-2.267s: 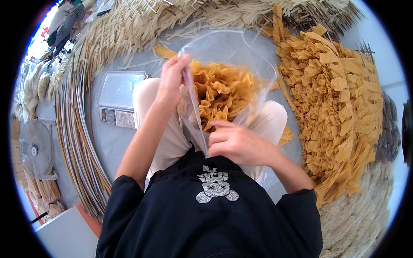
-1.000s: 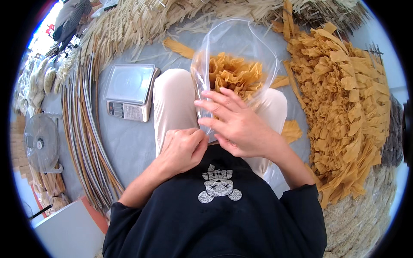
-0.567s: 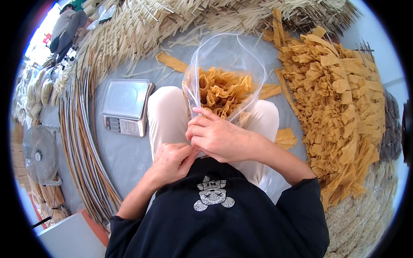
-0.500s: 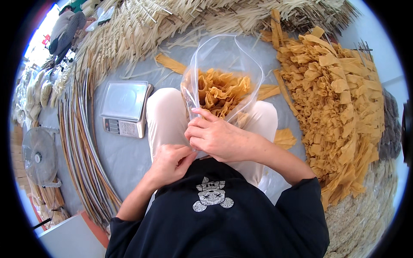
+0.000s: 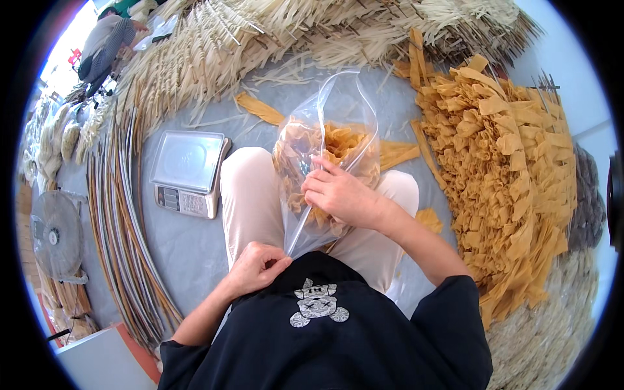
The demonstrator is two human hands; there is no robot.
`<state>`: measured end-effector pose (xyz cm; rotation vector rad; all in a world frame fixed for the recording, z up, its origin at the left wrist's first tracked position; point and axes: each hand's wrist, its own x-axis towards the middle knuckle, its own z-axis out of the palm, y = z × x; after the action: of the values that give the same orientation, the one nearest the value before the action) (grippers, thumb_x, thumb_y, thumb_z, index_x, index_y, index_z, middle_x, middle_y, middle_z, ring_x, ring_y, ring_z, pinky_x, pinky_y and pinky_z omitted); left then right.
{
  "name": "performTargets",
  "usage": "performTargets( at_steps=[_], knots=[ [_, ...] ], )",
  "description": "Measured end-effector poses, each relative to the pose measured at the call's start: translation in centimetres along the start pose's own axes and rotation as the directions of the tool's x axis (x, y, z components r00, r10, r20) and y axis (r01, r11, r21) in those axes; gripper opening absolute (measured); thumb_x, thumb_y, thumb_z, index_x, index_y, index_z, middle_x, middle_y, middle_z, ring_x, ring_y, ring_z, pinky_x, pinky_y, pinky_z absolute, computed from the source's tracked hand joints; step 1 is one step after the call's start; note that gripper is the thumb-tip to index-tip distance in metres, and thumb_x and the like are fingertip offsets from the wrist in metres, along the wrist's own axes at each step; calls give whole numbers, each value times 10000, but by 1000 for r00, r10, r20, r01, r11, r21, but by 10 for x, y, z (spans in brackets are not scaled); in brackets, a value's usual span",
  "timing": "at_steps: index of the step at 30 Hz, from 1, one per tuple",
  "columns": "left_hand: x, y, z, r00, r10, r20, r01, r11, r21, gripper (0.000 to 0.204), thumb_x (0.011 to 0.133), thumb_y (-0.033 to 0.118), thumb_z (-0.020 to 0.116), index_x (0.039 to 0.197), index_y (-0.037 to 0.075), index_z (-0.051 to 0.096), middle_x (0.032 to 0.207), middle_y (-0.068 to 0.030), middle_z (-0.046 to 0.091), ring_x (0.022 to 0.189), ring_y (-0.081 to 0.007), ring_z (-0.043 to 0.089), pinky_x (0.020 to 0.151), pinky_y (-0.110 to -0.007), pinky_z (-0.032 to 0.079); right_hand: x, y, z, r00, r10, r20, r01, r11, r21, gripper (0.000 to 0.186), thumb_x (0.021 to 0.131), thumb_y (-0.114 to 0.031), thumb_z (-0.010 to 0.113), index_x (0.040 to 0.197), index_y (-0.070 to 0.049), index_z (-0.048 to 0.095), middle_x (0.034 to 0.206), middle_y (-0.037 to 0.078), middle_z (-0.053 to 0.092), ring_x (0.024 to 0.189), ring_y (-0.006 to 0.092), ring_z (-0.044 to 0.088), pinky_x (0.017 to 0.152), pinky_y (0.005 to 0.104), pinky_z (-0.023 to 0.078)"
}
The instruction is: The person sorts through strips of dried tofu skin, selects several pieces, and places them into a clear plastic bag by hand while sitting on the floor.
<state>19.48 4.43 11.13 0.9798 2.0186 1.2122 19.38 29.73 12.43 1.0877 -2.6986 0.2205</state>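
Between my knees stands a clear plastic zip bag (image 5: 320, 116), its mouth gaping at the far end. Ruffled orange-brown dried sheets (image 5: 344, 142), much like tofu skin, fill it. My left hand (image 5: 257, 268) pinches the bag's near corner, close to my shirt. Farther along the seal line, my right hand (image 5: 341, 197) is closed on the bag's edge with thumb and fingers. The stretch of seal between both hands looks drawn straight and pressed together. My right fingertips are partly hidden behind the hand.
A kitchen scale (image 5: 188, 170) lies left of my knee, with long thin rods (image 5: 120, 221) beyond it. Heaped orange-brown sheets (image 5: 487, 175) rise at the right. Pale strips on sticks (image 5: 260, 32) line the back. A fan (image 5: 57, 235) and a bending person (image 5: 107, 45) are at left.
My right hand has slid away from my left hand, forward along the bag's edge. The left hand has moved slightly nearer to me. The bag's opening has narrowed.
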Motion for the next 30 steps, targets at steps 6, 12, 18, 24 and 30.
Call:
performTargets(
  at_steps=[6, 12, 18, 24, 30],
  knots=[
    [22, 30, -29, 998, -44, -42, 48, 993, 108, 327, 784, 242, 647, 600, -5, 537, 519, -124, 511, 485, -263, 504, 490, -341, 399, 1, -5, 4, 998, -2, -58, 0, 999, -34, 120, 727, -80, 533, 832, -35, 567, 912, 59, 550, 972, 196, 524, 1034, 382, 335],
    [67, 23, -5, 993, 65, -95, -9, 870, 493, 306, 776, 266, 638, 632, 0, 590, 548, -131, 548, 558, -267, 578, 543, -382, 439, 1, -14, 1, 989, 4, -149, -3, 1000, 9, 121, 715, -101, 535, 808, -24, 537, 880, 78, 532, 947, 225, 520, 1002, 375, 368],
    [36, 26, 8, 978, 166, 124, -163, 986, -32, 169, 730, 65, 587, 577, -4, 565, 537, -160, 532, 486, -297, 536, 481, -365, 406, -18, -54, -14, 992, -21, -125, 37, 991, 127, 120, 710, -111, 533, 791, -23, 535, 866, 91, 529, 936, 221, 523, 1005, 392, 365],
    [4, 28, 19, 968, 99, 232, -98, 995, -18, 181, 773, 111, 608, 626, 5, 605, 537, -157, 537, 496, -319, 537, 490, -390, 409, -25, -85, -19, 991, -118, -55, 118, 993, -12, 124, 730, -147, 523, 768, -33, 555, 836, 72, 527, 930, 210, 523, 1036, 409, 330],
    [-2, 28, 15, 969, 127, 210, -121, 992, -42, 194, 798, 75, 611, 647, -46, 591, 499, -159, 491, 405, -240, 454, 437, -336, 362, -13, -73, -25, 974, -223, -47, 219, 973, -78, 124, 718, -132, 532, 773, -28, 571, 826, 65, 539, 919, 195, 529, 1033, 403, 333]
  ],
)
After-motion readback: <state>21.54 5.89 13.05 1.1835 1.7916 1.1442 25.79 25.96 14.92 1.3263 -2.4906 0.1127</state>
